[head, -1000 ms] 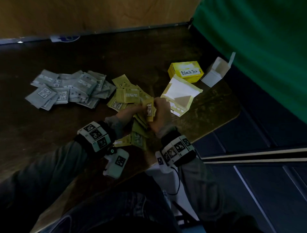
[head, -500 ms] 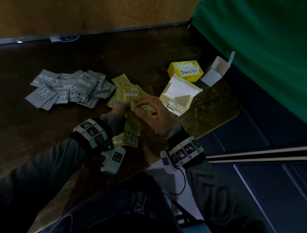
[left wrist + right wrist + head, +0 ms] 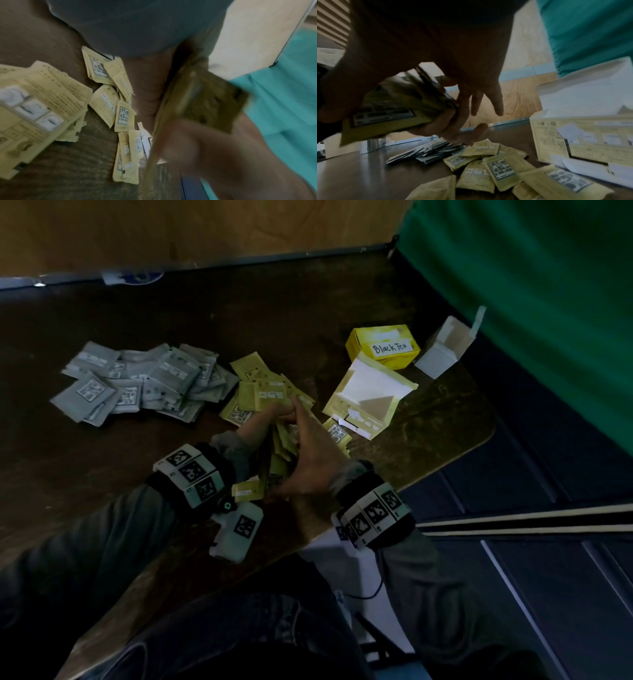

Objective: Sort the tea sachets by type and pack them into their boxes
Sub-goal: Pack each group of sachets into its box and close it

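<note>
Left hand (image 3: 260, 422) grips thin yellow paper sachet stack (image 3: 282, 446) — right hand (image 3: 310, 453), fingers now spread, reaching 12 o'clock; another sachet next.

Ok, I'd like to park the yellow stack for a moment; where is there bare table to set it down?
Bare wood lies beyond the grey sachets and loose yellow sachets, toward the back wall, and on the near left, before the grey pile. It is crowded around both hands and between the open yellow box and the Black Tea box.

grey long sleeves (image 3: 85, 549); black wristbands (image 3: 375, 517) carrying white fiducial-marker blocks (image 3: 190, 470); white camera module (image 3: 236, 530) at left wrist's 5 o'clock; dark jeans (image 3: 219, 642).
</note>
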{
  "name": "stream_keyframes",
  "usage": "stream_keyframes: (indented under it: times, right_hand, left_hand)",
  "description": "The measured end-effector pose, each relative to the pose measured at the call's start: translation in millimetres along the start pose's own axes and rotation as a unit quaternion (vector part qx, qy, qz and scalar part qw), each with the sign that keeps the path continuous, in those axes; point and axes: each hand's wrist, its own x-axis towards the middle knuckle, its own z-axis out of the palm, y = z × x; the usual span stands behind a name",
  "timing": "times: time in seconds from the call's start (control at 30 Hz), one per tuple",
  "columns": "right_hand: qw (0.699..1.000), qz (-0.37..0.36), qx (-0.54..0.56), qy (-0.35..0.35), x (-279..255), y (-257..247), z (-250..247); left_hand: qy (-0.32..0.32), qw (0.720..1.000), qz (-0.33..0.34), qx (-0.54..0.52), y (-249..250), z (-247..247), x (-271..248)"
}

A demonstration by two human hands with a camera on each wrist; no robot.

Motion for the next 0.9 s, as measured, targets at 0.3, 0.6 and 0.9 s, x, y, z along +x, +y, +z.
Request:
stream_keyframes:
  times: [0.3,0.6,0.9]
  right_hand:
    - [0.994,-0.082,-0.058,0.037,1,7,2]
    - [0.989,-0.073,0.022,0.126,-3,7,0]
    - [0.99,-0.06,-0.022,0.128,-4,24,22]
  left_hand:
    - [-0.029,0.998,-0.025,-0.049,-10,4,-1]
    - [-0.088,0.994,0.007,-0.07,-19,4,4]
    - [-0.031,0.993,0.026,-0.115,-20,3,12]
